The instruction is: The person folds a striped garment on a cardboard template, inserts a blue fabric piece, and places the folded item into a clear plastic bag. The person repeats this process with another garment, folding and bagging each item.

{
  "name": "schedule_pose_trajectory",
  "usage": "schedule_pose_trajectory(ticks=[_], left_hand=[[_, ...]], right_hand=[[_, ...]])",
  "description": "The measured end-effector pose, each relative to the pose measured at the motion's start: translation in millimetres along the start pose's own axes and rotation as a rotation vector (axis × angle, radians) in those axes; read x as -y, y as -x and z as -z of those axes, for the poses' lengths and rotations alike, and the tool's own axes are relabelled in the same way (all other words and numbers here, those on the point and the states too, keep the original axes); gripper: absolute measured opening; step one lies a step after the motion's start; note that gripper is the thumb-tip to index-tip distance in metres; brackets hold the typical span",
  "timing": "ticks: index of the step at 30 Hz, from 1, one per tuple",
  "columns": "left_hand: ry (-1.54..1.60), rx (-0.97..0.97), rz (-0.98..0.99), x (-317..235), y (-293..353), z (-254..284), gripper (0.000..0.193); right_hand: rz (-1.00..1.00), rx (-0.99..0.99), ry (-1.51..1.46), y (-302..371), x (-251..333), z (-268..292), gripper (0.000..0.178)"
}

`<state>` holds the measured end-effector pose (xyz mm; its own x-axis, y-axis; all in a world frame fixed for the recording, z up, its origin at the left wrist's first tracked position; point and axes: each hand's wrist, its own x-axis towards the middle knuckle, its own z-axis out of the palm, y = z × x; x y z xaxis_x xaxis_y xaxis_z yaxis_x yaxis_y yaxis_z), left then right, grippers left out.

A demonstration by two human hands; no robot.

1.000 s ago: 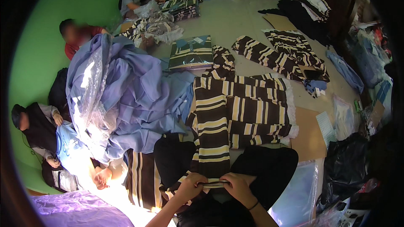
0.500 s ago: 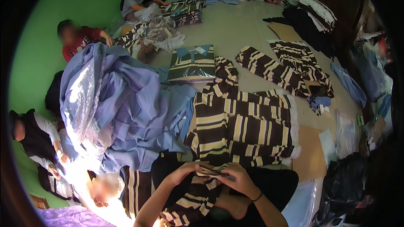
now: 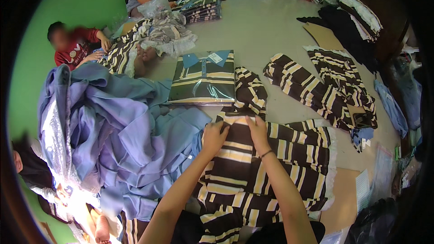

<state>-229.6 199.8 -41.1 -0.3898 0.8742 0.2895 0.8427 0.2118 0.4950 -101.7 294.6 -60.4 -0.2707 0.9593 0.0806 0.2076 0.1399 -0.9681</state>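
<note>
Both my arms reach forward over a dark brown, cream and yellow striped garment [image 3: 296, 167] with a white lace edge. My left hand [image 3: 215, 138] is closed on the left corner of a striped fabric panel [image 3: 235, 153], thumb and fingers pinching it. At the panel's other top corner my right hand [image 3: 257, 132] grips the cloth, fingers pointing away from me. The panel lies stretched between the two hands over the larger garment. Just beyond them is a stack of folded striped shirts with blue collars [image 3: 203, 77], wrapped in clear plastic.
A big heap of blue-lilac cloth [image 3: 122, 126] fills the left side. More striped garments [image 3: 303, 79] lie at the right, near a cardboard sheet [image 3: 346, 190] and clear plastic bags [image 3: 383, 171]. A person in a red top [image 3: 79, 49] and other people sit along the left and far side.
My hands have moved from close to my lap forward to the far edge of the striped garment. The fabric they held bunched is now spread flat between them. The view has shifted slightly.
</note>
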Motion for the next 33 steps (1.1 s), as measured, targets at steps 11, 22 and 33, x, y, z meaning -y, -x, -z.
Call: schedule_pose_trajectory(ticks=[11, 22, 33], left_hand=[[-0.241, -0.125, -0.144, 2, -14, -6, 0.027], [-0.152, 0.423, -0.241, -51, 138, 7, 0.053], [0.073, 0.301, -0.27, -57, 218, 99, 0.046]], right_hand=[[0.416, 0.748, 0.323, -7, 13, 7, 0.045], [0.317, 0.552, 0.592, 6, 60, 1, 0.034], [0.436, 0.6, -1.059, 280, 341, 142, 0.03]])
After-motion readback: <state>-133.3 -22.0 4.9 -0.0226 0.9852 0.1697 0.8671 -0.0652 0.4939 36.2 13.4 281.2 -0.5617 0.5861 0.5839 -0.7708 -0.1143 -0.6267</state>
